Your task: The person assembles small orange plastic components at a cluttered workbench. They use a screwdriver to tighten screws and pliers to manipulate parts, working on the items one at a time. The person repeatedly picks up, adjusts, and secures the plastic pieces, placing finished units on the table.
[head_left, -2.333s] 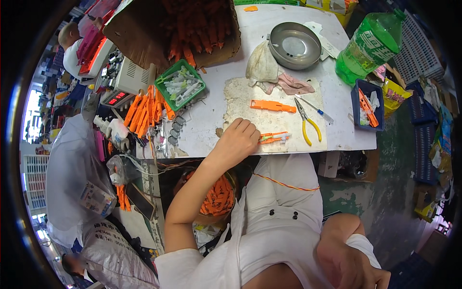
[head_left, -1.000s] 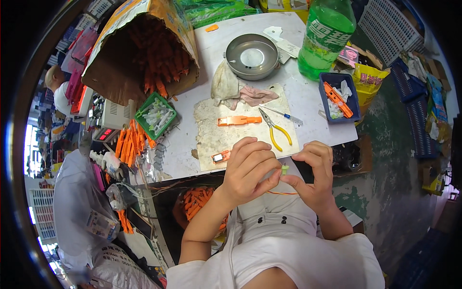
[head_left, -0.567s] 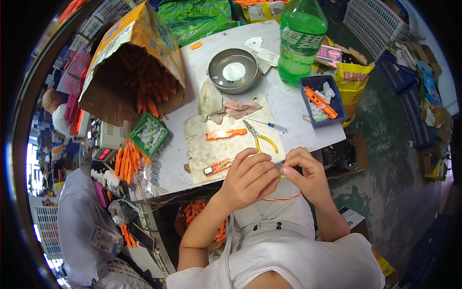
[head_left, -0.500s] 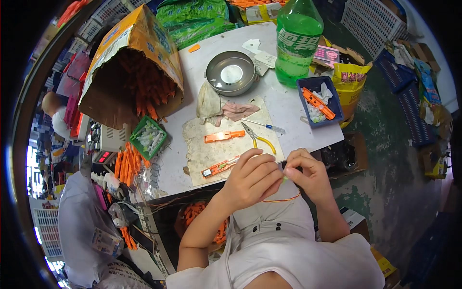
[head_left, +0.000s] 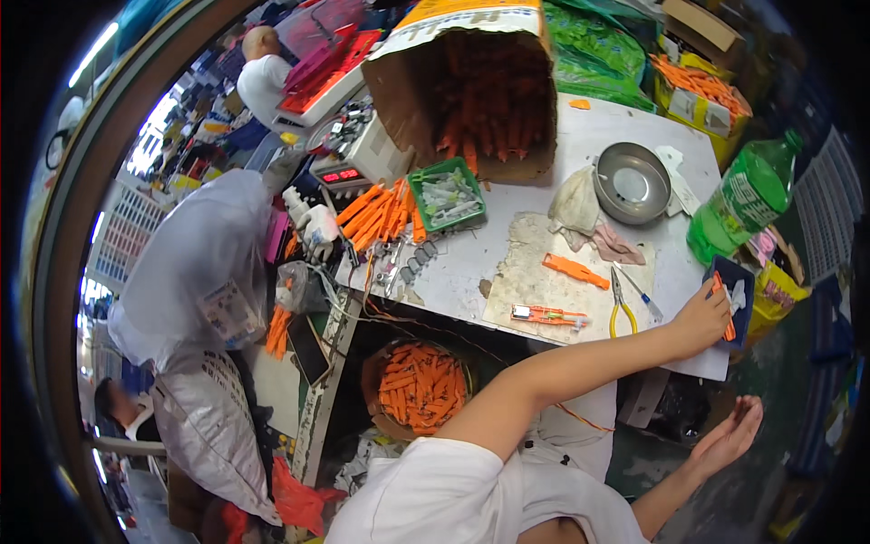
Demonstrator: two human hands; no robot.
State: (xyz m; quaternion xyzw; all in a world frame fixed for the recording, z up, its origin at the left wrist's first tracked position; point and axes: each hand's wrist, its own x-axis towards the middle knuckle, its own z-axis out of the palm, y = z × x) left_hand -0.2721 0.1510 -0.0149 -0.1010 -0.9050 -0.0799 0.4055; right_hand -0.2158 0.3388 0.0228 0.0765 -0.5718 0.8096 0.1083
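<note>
My left hand (head_left: 703, 319) reaches across to the table's right edge. Its fingers are bent around an orange plastic casing (head_left: 729, 328) in the dark blue tray (head_left: 741, 313); the fingertips are partly hidden. My right hand (head_left: 730, 437) is off the table, lower right, palm turned up and fingers stretched, with nothing in it. On the stained board (head_left: 521, 263) lie an orange casing half (head_left: 576, 270) and another casing (head_left: 548, 315) with parts inside. Yellow-handled pliers (head_left: 622, 313) and a thin screwdriver (head_left: 639, 292) rest beside them. Red and yellow wires (head_left: 584, 419) trail over my lap.
A large carton (head_left: 399, 91) of orange pieces lies on its side at the back, near a green basket (head_left: 449, 218) of small clear parts. A metal bowl (head_left: 633, 181), rags (head_left: 580, 204) and a green bottle (head_left: 743, 195) stand behind the board. Below is a box of orange pieces (head_left: 421, 385).
My view has turned left. My hands, close together above my lap before, have parted: the left went to the blue tray, the right moved away and opened.
</note>
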